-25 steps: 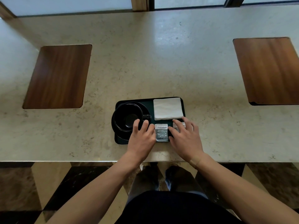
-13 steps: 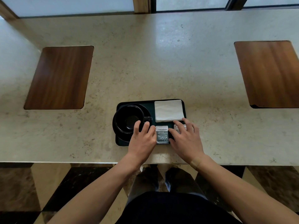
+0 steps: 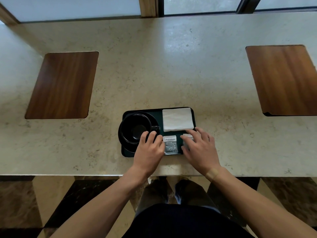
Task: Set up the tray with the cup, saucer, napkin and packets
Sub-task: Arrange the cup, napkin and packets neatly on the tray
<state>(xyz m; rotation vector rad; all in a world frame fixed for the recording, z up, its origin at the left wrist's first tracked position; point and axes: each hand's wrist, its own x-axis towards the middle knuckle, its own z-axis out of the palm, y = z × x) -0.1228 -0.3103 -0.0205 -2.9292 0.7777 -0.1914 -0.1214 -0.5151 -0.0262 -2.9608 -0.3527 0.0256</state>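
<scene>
A dark rectangular tray lies near the front edge of the stone counter. On its left stands a black cup on a black saucer, handle to the right. A folded white napkin fills the tray's back right corner. A grey-and-white packet lies flat at the front middle. A second packet lies to its right, mostly under my right hand, whose straight fingers rest on it. My left hand rests with its fingers on the cup's near rim and beside the first packet.
The beige stone counter has two inset wooden panels, one at the left and one at the right. A window frame runs along the back. The counter's front edge is just below my wrists, with dark floor beneath.
My right hand has slid a little to the right, so a gap shows between the two packets. My left hand stays by the cup.
</scene>
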